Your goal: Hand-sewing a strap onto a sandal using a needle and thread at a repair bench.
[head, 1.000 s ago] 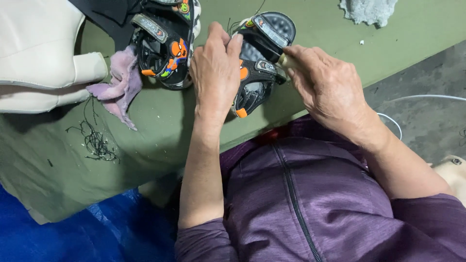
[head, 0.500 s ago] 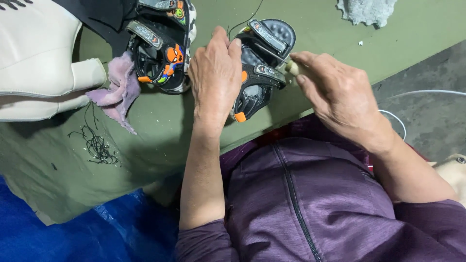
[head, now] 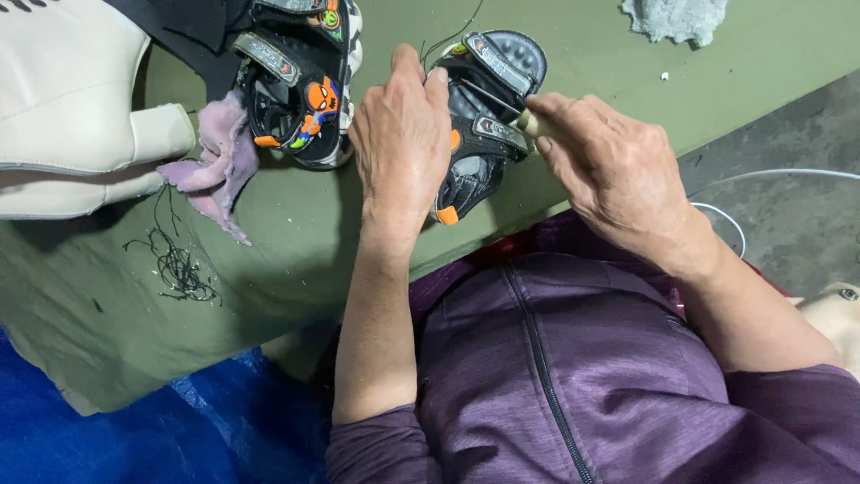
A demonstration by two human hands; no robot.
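A small black child's sandal (head: 488,99) with grey straps and orange tabs lies on the green cloth-covered table (head: 296,242). My left hand (head: 400,143) presses down on its left side and holds it. My right hand (head: 609,170) grips a thin tool with a pale wooden handle (head: 528,123); its metal needle points into the sandal near a strap. A dark thread (head: 452,36) runs up from the sandal. The second sandal (head: 300,81), with an orange cartoon patch, lies to the left, untouched.
A pinkish rag (head: 219,161) lies beside the second sandal. A cream-coloured bag (head: 72,108) sits at the left. Loose black thread scraps (head: 175,260) lie on the cloth. A grey fluffy rag (head: 672,18) is at the far edge. Blue sheeting (head: 107,439) covers the floor.
The needle tip has pushed further into the sandal by the strap. My left hand keeps holding the sandal; the view has shifted slightly.
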